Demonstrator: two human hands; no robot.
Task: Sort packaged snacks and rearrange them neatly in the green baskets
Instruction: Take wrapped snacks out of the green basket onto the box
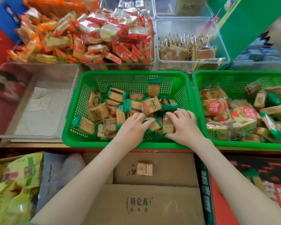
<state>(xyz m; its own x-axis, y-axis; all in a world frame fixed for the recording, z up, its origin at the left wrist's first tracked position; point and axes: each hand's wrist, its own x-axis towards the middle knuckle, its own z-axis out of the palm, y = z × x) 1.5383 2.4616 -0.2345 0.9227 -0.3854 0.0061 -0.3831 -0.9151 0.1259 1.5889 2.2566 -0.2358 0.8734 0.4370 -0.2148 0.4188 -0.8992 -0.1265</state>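
A green basket point(71, 127) in the middle holds several small tan snack packs with green ends point(150, 105), lying in disorder. Both my hands are inside its near part. My left hand point(133, 127) lies flat, fingers straight, pressing on packs near the basket's front. My right hand point(183, 124) curls its fingers and thumb around a tan snack pack point(168, 125) standing at the front right of the pile. A second green basket point(196, 88) on the right holds mixed packs, some with round red labels point(215, 108).
A see-through bin point(39, 103) stands left of the middle basket. Behind are clear bins of red-and-orange packs point(113, 41) and brown packs point(185, 51). A single tan pack point(144, 168) lies on cardboard boxes point(152, 205) below the baskets. Green-yellow bags point(15, 184) sit at lower left.
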